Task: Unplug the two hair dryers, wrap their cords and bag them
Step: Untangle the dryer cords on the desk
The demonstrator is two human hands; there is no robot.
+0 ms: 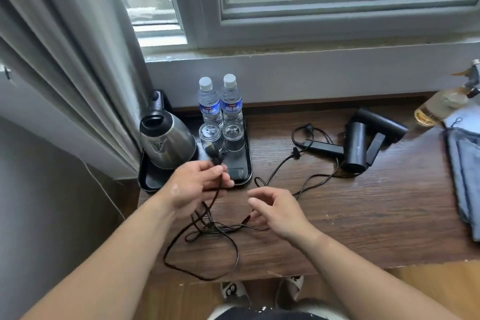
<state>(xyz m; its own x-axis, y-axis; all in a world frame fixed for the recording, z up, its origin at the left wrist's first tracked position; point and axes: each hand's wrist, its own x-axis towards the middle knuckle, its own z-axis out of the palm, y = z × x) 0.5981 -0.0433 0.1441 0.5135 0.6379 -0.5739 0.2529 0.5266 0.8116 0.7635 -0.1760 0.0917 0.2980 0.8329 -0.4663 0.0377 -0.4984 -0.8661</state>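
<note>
Left hand (197, 184) pinches cord (214, 199), right hand (279, 212) half-curled — grip unclear — kettle (166, 140) and tray (250, 161) just behind, hair dryers (356, 147) well right.

**Bare forearms, dark clothing and cartoon-faced slippers**
The forearms (109, 262) enter from the two lower corners of the frame, uncovered as far as the edges, with the left hand (194, 187) and right hand (280, 213) equally bare. At bottom centre is a dark garment (259, 316) with a pale band along its upper edge and a few bright specks. Just above it are the white left slipper (233, 291), printed with black cartoon eyes, and the right slipper (293, 284), with dark patches.
</note>
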